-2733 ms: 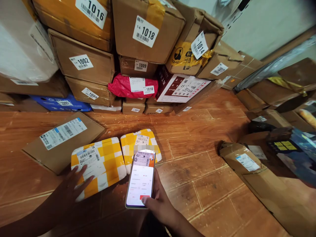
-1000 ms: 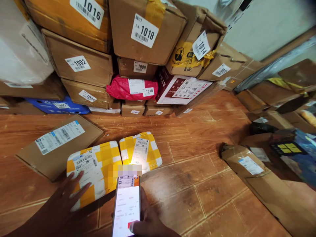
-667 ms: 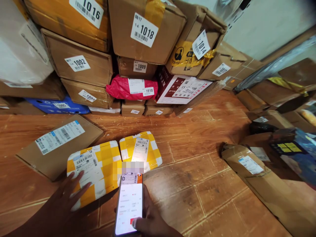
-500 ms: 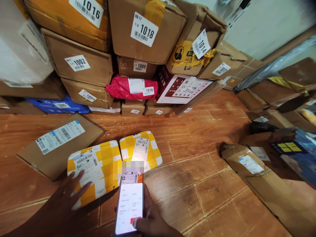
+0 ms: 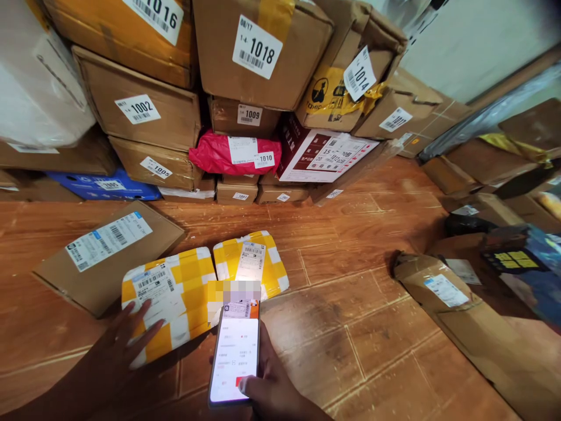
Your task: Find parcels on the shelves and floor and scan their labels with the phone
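Observation:
My right hand (image 5: 274, 386) grips a phone (image 5: 235, 352) with a lit white screen, thumb on its lower edge. The phone hovers just in front of a small yellow-and-white checked parcel (image 5: 267, 260) with a shipping label. My left hand (image 5: 125, 345) lies with fingers spread on the near edge of a larger yellow-and-white checked parcel (image 5: 188, 286) beside it on the wooden floor. A flat cardboard box (image 5: 144, 245) with a white label lies to the left of both parcels.
Numbered cartons are stacked at the back, among them 1002 (image 5: 166, 111), 1018 (image 5: 284, 52) and 1014 (image 5: 337, 88), with a red bag (image 5: 210, 155) between them. More boxes and a torn brown package (image 5: 421, 275) line the right side. Wooden floor (image 5: 350, 292) lies between.
The phone first dropped back toward me, away from the small parcel's label, then rose slightly forward again. My left hand has stayed on the larger parcel.

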`<state>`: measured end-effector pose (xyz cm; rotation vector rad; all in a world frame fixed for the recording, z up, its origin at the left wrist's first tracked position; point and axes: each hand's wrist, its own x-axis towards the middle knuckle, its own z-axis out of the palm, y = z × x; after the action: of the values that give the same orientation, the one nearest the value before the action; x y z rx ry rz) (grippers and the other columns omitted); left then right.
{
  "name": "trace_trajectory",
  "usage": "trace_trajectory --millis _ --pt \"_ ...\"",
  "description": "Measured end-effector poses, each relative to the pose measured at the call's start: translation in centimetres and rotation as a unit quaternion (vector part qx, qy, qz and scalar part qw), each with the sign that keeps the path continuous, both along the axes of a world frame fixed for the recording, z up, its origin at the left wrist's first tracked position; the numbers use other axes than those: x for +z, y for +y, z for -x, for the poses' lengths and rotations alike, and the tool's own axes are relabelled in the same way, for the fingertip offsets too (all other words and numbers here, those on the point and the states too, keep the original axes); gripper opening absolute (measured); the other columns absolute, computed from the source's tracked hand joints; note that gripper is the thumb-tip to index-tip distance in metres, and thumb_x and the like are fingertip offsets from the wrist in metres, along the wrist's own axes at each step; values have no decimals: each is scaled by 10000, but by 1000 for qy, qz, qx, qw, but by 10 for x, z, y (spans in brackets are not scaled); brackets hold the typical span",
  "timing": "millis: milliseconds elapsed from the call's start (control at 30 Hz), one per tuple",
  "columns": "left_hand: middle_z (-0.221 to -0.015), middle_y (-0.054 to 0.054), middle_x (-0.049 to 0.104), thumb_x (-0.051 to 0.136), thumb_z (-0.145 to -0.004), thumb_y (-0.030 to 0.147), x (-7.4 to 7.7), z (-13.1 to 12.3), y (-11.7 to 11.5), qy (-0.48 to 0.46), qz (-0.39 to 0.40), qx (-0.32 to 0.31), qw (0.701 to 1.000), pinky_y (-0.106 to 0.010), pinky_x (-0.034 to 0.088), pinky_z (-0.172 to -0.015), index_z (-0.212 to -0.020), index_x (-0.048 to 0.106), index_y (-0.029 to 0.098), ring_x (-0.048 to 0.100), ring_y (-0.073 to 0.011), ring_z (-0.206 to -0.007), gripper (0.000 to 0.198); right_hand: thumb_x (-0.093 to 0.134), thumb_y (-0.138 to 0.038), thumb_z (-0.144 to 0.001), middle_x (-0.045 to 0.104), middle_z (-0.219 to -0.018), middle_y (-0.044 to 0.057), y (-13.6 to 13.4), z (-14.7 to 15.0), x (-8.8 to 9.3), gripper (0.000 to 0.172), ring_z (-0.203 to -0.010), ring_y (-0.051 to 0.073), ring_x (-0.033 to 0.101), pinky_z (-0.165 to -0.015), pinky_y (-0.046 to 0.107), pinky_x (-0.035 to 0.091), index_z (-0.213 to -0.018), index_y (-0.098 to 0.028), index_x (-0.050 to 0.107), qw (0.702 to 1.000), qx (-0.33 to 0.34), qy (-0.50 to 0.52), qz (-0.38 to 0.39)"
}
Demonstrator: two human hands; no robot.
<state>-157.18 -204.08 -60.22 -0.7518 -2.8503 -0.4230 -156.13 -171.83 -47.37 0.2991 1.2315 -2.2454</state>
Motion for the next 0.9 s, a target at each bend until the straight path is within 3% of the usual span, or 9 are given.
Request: trace_trajectory --millis 233,333,467,633,767,867,900 --pt "-1614 -26 35 528 -763 218 0 2 -2 6 1 -15 1000 -603 373 -1036 -1470 125 457 198 -434 -1413 848 699 -182 -563 674 -918 13 -2 3 14 620 -734 194 611 -650 327 382 -1133 -255 465 1000 -6 -19 -17" --pt "-1602 -38 131 593 -728 256 0 -1 -2 -13 -8 -4 1000 -621 352 -1048 -1444 248 455 217 -456 -1399 819 709 -192 -575 678 -899 6 -3 3 13 624 -703 187 612 -645 327 397 -1149 -255 474 1000 -13 -11 -9" --pt "-1558 -92 264 601 -747 237 -4 -4 -2 3 5 -1 1000 -592 377 -1041 -1328 496 347 247 -451 -1391 601 732 -190 -564 699 -967 29 -2 0 5 689 -739 208 639 -666 348 435 -1184 -270 441 999 -32 -16 3" --pt "-1521 -101 341 646 -718 234 -1 5 0 29 19 -24 999 -566 393 -1034 -1304 522 348 262 -429 -1392 610 658 -126 -488 727 -1050 54 -5 -3 -6 832 -854 257 676 -725 381 454 -1252 -278 367 994 -72 -84 21" --pt "-1476 -104 427 688 -654 209 -2 10 2 6 87 -28 996 -497 430 -1008 -1294 544 362 330 -400 -1365 674 697 -219 -498 733 -1061 101 -4 -6 -14 763 -873 286 684 -719 397 465 -1212 -222 426 991 -89 -99 17" --pt "-1470 -100 437 710 -666 260 -2 10 6 3 102 -19 995 -478 442 -990 -1307 531 369 376 -389 -1337 674 763 -351 -538 719 -1089 105 6 -7 -19 717 -833 280 690 -660 368 461 -1186 -228 482 995 -59 -82 9" --pt "-1473 -106 429 713 -678 296 0 10 7 -6 102 -21 995 -483 446 -981 -1318 517 371 387 -392 -1328 673 761 -381 -596 728 -1050 91 10 -7 -21 681 -844 280 693 -663 364 459 -1202 -244 482 996 -18 -82 3"
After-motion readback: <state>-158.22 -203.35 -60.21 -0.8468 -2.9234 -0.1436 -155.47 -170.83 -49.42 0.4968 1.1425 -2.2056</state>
